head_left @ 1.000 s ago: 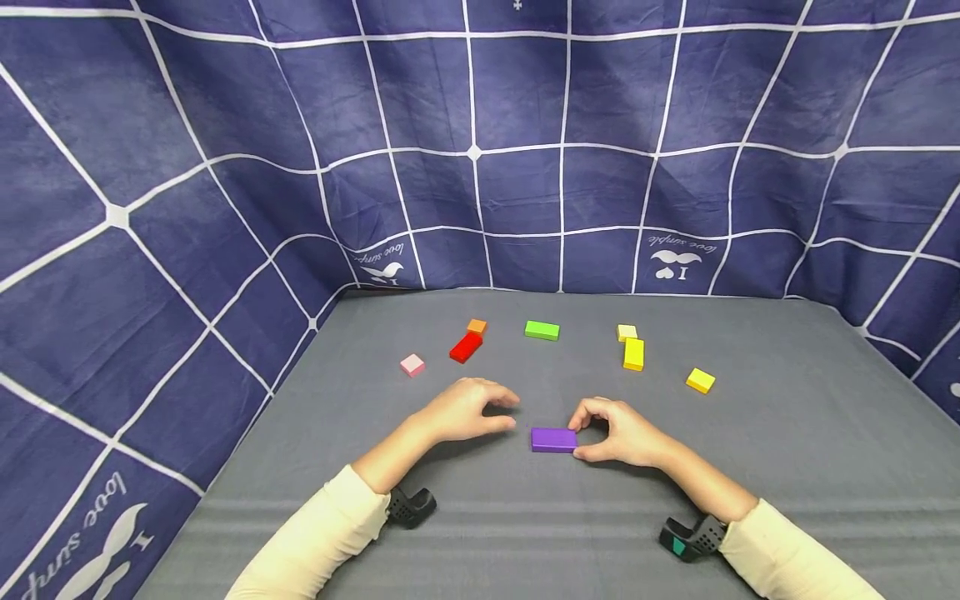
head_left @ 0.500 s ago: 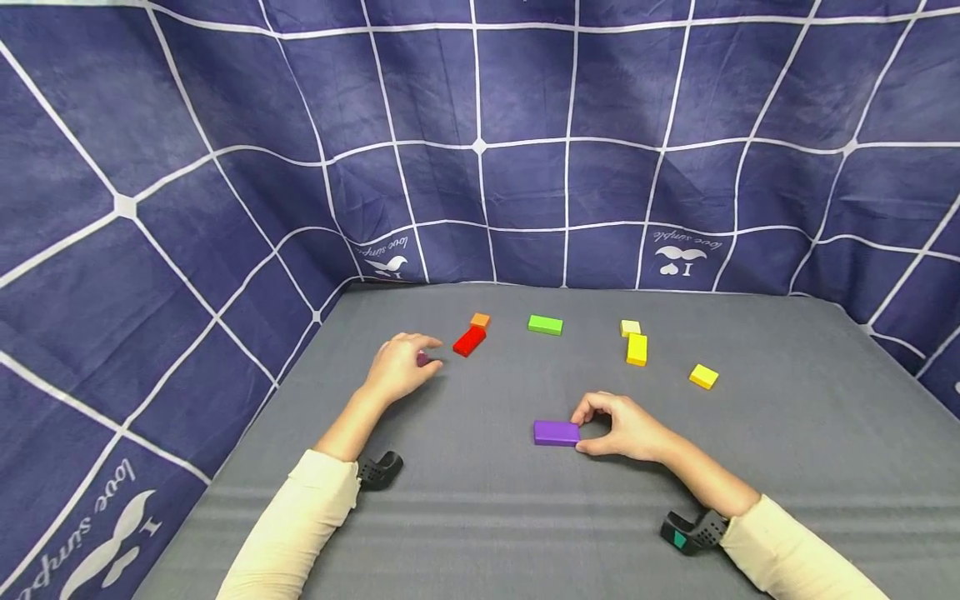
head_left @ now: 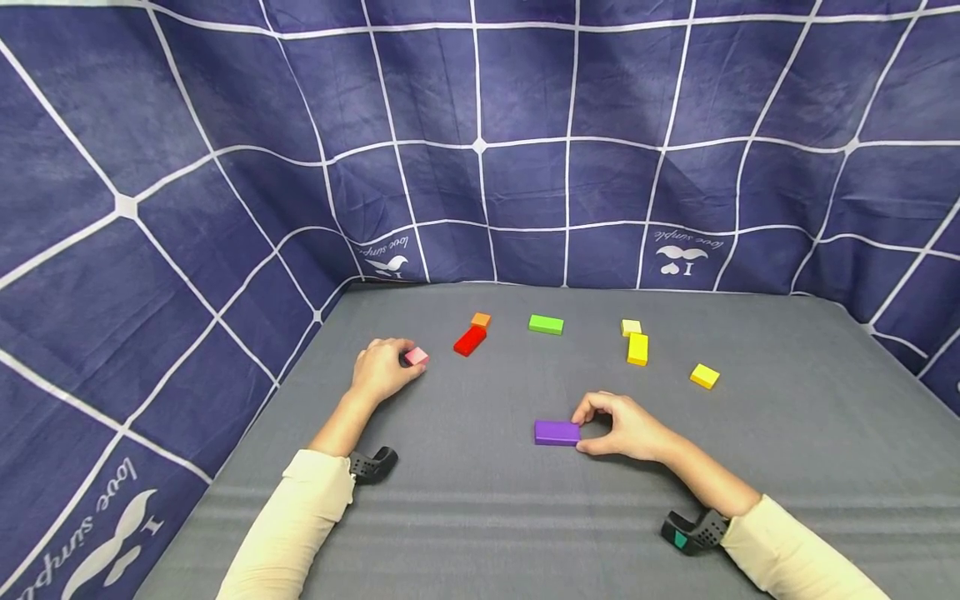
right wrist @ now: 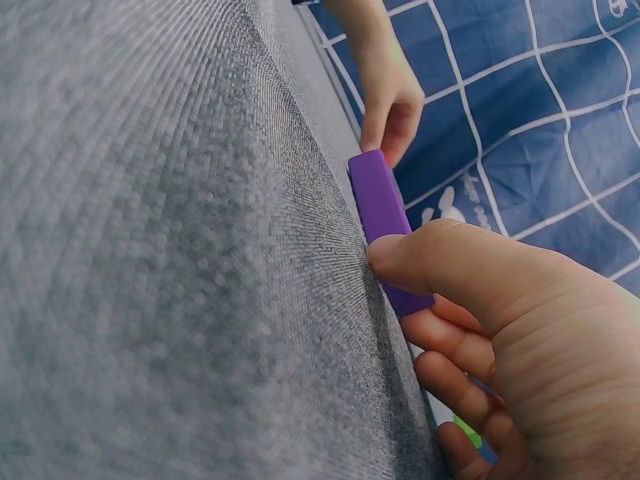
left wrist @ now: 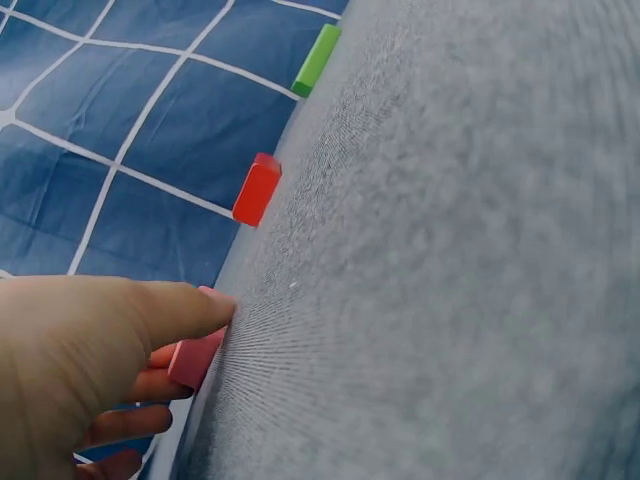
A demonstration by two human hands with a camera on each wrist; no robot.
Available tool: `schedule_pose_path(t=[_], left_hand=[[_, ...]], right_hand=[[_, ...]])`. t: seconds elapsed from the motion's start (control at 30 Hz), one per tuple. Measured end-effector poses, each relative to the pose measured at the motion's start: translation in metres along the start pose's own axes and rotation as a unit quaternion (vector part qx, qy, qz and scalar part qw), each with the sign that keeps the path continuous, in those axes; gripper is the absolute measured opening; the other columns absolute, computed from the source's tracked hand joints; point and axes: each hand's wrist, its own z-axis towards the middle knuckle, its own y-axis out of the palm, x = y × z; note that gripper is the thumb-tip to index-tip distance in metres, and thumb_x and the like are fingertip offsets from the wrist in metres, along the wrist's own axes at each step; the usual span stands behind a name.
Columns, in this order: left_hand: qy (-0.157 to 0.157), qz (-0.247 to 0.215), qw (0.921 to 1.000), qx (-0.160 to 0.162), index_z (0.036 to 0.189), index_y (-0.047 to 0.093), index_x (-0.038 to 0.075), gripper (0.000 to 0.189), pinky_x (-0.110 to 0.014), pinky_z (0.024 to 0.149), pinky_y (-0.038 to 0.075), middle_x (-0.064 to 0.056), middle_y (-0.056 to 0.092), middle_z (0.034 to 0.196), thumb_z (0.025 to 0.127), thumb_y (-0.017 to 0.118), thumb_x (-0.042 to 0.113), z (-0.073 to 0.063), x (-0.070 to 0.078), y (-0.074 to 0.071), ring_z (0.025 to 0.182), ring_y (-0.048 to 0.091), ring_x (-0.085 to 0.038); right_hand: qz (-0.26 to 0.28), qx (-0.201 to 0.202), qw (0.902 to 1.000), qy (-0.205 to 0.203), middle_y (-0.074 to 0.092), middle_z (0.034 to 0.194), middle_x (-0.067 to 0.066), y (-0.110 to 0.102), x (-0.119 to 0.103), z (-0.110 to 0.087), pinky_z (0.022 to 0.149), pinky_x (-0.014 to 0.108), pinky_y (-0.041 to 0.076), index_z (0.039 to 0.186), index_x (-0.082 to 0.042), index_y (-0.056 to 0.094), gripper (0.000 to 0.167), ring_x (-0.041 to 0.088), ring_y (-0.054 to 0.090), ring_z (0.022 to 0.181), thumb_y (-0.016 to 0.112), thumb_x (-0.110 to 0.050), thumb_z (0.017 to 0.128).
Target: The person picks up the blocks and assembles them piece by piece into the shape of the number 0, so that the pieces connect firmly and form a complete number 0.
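At the left of the table, my left hand (head_left: 380, 370) has its thumb and fingers around a small pink block (head_left: 417, 357). The left wrist view shows the thumb along the near side of that block (left wrist: 194, 360) and fingers behind it. My right hand (head_left: 625, 430) pinches the right end of a flat purple block (head_left: 556, 433) lying near the middle of the grey cloth. In the right wrist view the thumb presses one long edge of the purple block (right wrist: 379, 200), with fingers at the other side.
Behind the hands lie an orange block (head_left: 481, 320) against a red one (head_left: 470, 341), and a green block (head_left: 546, 325). To the right are a pale yellow block (head_left: 631, 327), a yellow block (head_left: 637, 349) and another yellow block (head_left: 704, 377). A blue curtain (head_left: 525, 183) bounds the back.
My left hand has moved left and away from the middle, to the pink block, and now has its fingers around it. My right hand stays on the purple block, which lies unmoved.
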Motion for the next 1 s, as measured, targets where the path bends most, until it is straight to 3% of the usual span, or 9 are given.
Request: schedule_pose_path(t=[0.17, 0.43, 0.67, 1.0], left_hand=[[-0.006, -0.007, 1.0000, -0.001, 0.112, 0.070, 0.005, 0.038, -0.051, 0.085, 0.045, -0.014, 0.069, 0.109, 0.082, 0.075, 0.028, -0.001, -0.004, 0.005, 0.104, 0.060, -0.036], [0.005, -0.044, 0.9983, 0.037, 0.108, 0.072, 0.005, 0.034, -0.047, 0.084, 0.046, -0.013, 0.070, 0.103, 0.080, 0.079, 0.024, 0.000, -0.002, 0.006, 0.099, 0.061, -0.033], [0.013, -0.067, 0.9972, 0.032, 0.108, 0.073, 0.006, 0.035, -0.044, 0.080, 0.047, -0.010, 0.070, 0.098, 0.079, 0.079, 0.024, 0.000, 0.011, 0.000, 0.092, 0.060, -0.028], [0.064, -0.089, 0.9939, 0.016, 0.105, 0.074, 0.009, 0.032, -0.041, 0.081, 0.048, -0.006, 0.072, 0.101, 0.079, 0.080, 0.026, -0.002, 0.036, 0.000, 0.094, 0.062, -0.023]], right_hand=[[-0.004, 0.003, 1.0000, -0.001, 0.063, 0.085, 0.010, 0.001, 0.000, -0.001, 0.076, 0.033, 0.047, 0.090, -0.005, 0.065, 0.027, 0.027, 0.058, 0.081, 0.083, 0.000, 0.070], [0.001, -0.003, 1.0000, -0.001, 0.063, 0.085, 0.014, 0.000, 0.002, 0.000, 0.075, 0.035, 0.047, 0.089, -0.002, 0.065, 0.027, 0.032, 0.058, 0.081, 0.082, 0.003, 0.069], [0.004, -0.002, 1.0000, -0.004, 0.063, 0.085, 0.014, 0.000, 0.001, 0.000, 0.074, 0.035, 0.047, 0.089, -0.002, 0.065, 0.027, 0.032, 0.058, 0.081, 0.082, 0.004, 0.069], [0.004, -0.002, 1.0000, -0.002, 0.064, 0.085, 0.014, 0.001, 0.001, 0.000, 0.075, 0.035, 0.048, 0.089, -0.002, 0.065, 0.027, 0.032, 0.058, 0.081, 0.082, 0.003, 0.069]])
